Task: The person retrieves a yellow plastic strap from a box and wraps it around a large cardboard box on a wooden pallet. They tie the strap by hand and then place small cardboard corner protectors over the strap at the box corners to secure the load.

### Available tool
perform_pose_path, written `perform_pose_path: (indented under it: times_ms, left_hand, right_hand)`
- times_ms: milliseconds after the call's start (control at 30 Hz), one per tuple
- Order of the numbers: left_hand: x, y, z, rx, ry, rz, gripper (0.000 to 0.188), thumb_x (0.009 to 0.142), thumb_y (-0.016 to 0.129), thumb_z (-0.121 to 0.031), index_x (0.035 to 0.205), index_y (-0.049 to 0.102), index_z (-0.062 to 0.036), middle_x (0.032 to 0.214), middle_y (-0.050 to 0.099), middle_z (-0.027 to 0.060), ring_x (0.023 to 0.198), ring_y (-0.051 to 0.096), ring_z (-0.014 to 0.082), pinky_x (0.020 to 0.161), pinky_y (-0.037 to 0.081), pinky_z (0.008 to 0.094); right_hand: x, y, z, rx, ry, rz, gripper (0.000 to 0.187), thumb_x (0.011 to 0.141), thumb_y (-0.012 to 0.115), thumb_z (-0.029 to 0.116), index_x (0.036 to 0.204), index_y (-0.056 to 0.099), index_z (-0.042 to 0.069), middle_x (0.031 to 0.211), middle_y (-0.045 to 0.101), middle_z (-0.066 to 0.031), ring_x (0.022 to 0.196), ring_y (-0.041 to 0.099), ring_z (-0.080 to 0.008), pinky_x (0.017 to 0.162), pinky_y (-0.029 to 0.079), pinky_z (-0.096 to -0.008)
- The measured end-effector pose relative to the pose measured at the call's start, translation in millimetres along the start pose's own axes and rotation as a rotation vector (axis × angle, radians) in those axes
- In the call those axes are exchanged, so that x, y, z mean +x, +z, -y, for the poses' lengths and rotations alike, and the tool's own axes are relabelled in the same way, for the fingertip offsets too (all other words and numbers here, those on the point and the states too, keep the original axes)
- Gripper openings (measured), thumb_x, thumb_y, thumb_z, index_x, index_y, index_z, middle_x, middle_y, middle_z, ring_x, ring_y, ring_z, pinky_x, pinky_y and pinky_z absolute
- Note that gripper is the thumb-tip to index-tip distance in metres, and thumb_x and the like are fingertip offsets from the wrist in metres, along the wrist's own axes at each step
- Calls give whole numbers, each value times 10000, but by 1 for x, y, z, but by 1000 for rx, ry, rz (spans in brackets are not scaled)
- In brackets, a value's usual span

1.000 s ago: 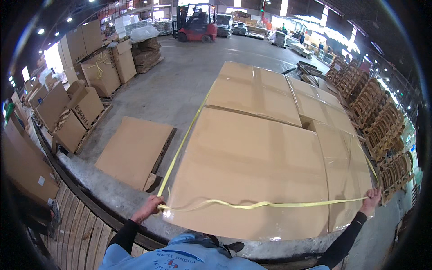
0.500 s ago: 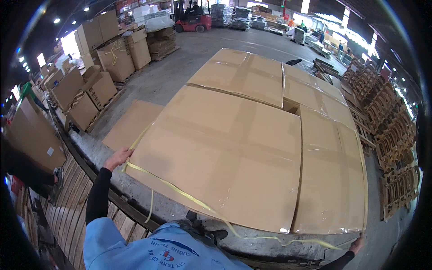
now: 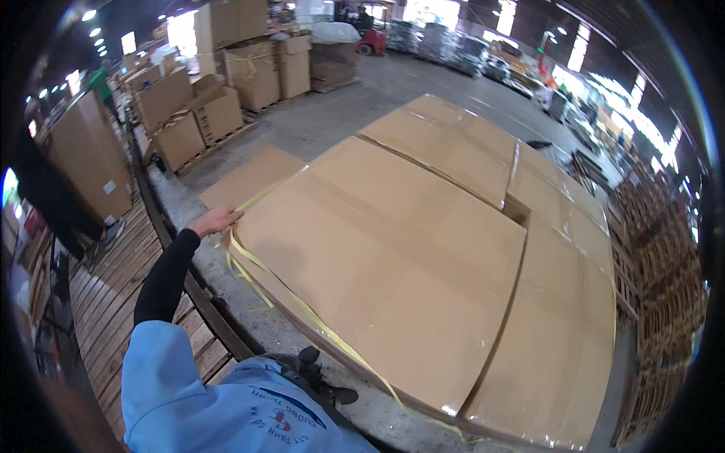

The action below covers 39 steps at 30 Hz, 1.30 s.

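My left hand (image 3: 216,220) is at the near left corner of a large taped carton (image 3: 377,264), its fingers closed on a yellow strap (image 3: 264,194). From that corner the strap runs along the carton's left edge and also slants loosely along the near edge toward the lower right. A short tail of it dangles beside the corner. Against this carton lie a far carton (image 3: 445,147) and a long right-hand carton (image 3: 551,317), with a gap between them near the middle. My right hand is out of the picture.
A flat cardboard sheet (image 3: 253,175) lies on the floor beyond the left corner. Slatted wooden decking (image 3: 113,302) with a metal rail runs along my left, where another person stands by a tall carton (image 3: 89,155). Stacked curved wooden pieces (image 3: 664,302) stand right; a red forklift (image 3: 370,41) is far off.
The view has swung left and my right hand has left the picture at the lower right. My left hand stays on the strap at the corner, where more slack strap now hangs.
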<state>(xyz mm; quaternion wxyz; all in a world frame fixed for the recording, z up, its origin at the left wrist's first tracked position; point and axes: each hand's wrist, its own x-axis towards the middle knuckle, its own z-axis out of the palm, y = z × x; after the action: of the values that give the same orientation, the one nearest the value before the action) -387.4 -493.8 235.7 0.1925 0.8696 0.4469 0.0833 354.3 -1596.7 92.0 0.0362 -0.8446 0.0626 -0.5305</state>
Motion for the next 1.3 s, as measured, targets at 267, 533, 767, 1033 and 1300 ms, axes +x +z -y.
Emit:
perform_pose_path:
  times_ms: [267,533,767,1033,1300]
  left_hand:
    - [14,-40,-2,199,-279,21,415,972,501,-357,970,639,34,887,648,242,894,636,408,757,500,497]
    - [92,-71,51,223,-142,-148,347,975,524,-291,997,635,37,976,631,251,926,605,408,801,467,493]
    - [140,15,40,207,24,65,465,1030,454,-366,1188,603,45,1152,624,252,1148,604,325,949,469,408]
    - [92,59,53,-586,102,89,544,1048,450,-361,1413,417,41,1363,517,151,1252,490,232,1072,393,346]
    - [90,106,23,-953,54,57,384,1043,483,-311,1203,555,31,1124,606,97,1040,548,137,901,476,307]
  right_hand:
    - [-144,-63,165,124,277,474,405,952,604,339,1141,638,-17,1053,626,-231,961,640,-358,847,498,-464]
    - [-203,-86,101,-256,500,550,370,942,603,316,1013,698,-34,828,663,-239,815,673,-355,710,504,-468]
    - [-287,-200,132,499,794,566,399,986,603,323,893,638,-64,660,477,12,585,315,-132,519,292,-368]
    - [-236,-297,201,711,1136,763,271,968,614,324,797,529,132,554,316,71,408,262,-57,381,180,-272]
    - [-231,-348,389,924,1172,769,253,998,567,326,1109,677,128,604,396,91,439,312,-33,385,223,-222]
